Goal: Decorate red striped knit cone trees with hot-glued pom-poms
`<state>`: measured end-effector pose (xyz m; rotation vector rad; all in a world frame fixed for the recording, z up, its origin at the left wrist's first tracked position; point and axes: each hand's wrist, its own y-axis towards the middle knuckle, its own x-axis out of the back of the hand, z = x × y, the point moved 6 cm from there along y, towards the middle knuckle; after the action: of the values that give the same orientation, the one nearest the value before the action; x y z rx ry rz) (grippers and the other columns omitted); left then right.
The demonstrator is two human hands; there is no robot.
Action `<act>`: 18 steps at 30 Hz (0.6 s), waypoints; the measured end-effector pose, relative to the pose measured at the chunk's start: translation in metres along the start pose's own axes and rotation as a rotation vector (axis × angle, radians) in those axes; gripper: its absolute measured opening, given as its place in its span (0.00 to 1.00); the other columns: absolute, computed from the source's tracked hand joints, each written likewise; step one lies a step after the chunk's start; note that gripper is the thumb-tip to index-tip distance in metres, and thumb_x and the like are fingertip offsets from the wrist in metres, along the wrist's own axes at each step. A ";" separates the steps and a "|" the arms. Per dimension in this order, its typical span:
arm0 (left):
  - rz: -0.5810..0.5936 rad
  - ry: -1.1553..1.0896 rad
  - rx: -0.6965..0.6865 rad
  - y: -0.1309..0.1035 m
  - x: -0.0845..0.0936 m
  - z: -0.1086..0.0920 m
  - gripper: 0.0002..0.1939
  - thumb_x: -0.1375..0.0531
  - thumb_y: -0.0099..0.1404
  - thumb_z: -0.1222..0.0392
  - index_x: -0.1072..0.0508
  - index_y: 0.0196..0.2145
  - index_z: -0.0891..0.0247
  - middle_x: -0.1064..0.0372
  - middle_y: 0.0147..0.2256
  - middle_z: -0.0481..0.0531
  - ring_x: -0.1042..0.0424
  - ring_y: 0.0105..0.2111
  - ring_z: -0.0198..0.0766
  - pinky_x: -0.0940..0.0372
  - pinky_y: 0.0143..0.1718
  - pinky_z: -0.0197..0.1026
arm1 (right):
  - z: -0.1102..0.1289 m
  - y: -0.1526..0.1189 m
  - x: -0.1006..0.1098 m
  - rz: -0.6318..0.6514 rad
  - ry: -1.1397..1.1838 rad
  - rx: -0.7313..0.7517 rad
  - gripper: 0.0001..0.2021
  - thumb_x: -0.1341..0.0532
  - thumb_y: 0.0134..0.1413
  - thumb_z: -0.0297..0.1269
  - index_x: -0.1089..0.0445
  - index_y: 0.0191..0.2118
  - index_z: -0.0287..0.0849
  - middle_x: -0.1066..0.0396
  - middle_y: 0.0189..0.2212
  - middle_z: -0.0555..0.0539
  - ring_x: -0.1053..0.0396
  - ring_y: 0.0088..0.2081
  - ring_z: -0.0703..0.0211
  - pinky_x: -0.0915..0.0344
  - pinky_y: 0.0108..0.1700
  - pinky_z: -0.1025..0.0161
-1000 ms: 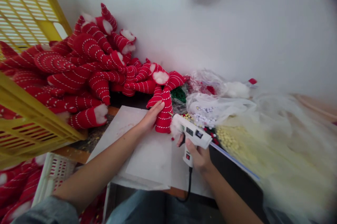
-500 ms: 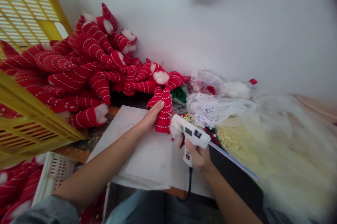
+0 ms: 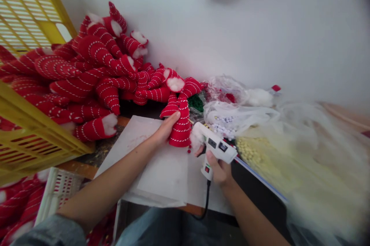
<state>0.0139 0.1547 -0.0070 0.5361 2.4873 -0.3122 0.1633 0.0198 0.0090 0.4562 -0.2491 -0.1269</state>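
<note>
My left hand (image 3: 167, 128) is closed around a red stuffed cone hat (image 3: 181, 134) with white dashed stripes, its wide end toward me. In my right hand (image 3: 217, 167) is a white glue gun (image 3: 220, 146), gripped by the handle, its cord hanging down. White fluff (image 3: 197, 136) sits at the front of the gun, hiding the nozzle. The gun's front is close to the hat's right side; whether they touch I cannot tell. Beneath the hat lies a white paper sheet (image 3: 162, 172). Small red beads (image 3: 189, 149) rest beside the hat.
A yellow crate (image 3: 34, 138) spills a heap of red striped cones (image 3: 95, 72) at the left. A white basket (image 3: 59, 184) stands below. Along the right lie plastic bags of white beads (image 3: 227, 126) and yellow beads (image 3: 250, 151). The wall (image 3: 260, 26) closes the back.
The glue gun in my right hand has shifted slightly right and down, away from the hat. My left hand still holds the hat in nearly the same spot.
</note>
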 end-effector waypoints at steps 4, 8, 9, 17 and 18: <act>0.054 0.002 0.018 0.000 -0.003 0.004 0.31 0.31 0.62 0.43 0.23 0.56 0.65 0.19 0.50 0.62 0.22 0.53 0.56 0.33 0.59 0.54 | -0.010 -0.003 -0.001 0.010 0.059 -0.082 0.23 0.44 0.69 0.58 0.24 0.34 0.45 0.29 0.25 0.47 0.34 0.24 0.58 0.35 0.27 0.60; 0.061 -0.001 0.017 0.001 -0.001 0.005 0.28 0.32 0.64 0.44 0.22 0.55 0.64 0.19 0.49 0.61 0.22 0.53 0.56 0.34 0.60 0.53 | -0.017 -0.007 -0.003 0.033 0.126 -0.159 0.23 0.44 0.68 0.58 0.26 0.33 0.45 0.32 0.21 0.49 0.39 0.19 0.62 0.41 0.21 0.62; 0.058 -0.002 0.016 0.001 -0.001 0.005 0.27 0.32 0.64 0.45 0.22 0.55 0.64 0.19 0.49 0.61 0.22 0.53 0.56 0.34 0.60 0.53 | -0.017 -0.007 -0.003 0.036 0.137 -0.157 0.23 0.43 0.68 0.58 0.26 0.32 0.45 0.33 0.21 0.50 0.39 0.19 0.62 0.42 0.20 0.63; 0.038 -0.020 0.052 -0.001 -0.001 0.004 0.31 0.31 0.63 0.44 0.24 0.58 0.65 0.20 0.50 0.63 0.21 0.52 0.55 0.32 0.59 0.54 | -0.008 0.000 -0.005 0.040 0.138 -0.143 0.24 0.43 0.68 0.58 0.25 0.30 0.44 0.32 0.22 0.49 0.38 0.19 0.63 0.40 0.21 0.62; 0.042 -0.024 0.056 -0.001 -0.002 0.003 0.31 0.31 0.63 0.44 0.24 0.58 0.64 0.20 0.50 0.63 0.21 0.52 0.55 0.32 0.59 0.54 | -0.008 0.000 -0.004 0.038 0.130 -0.138 0.24 0.43 0.68 0.58 0.25 0.31 0.44 0.30 0.23 0.48 0.37 0.20 0.63 0.39 0.21 0.62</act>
<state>0.0164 0.1519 -0.0086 0.6028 2.4471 -0.3703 0.1613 0.0237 0.0016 0.3205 -0.1202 -0.0763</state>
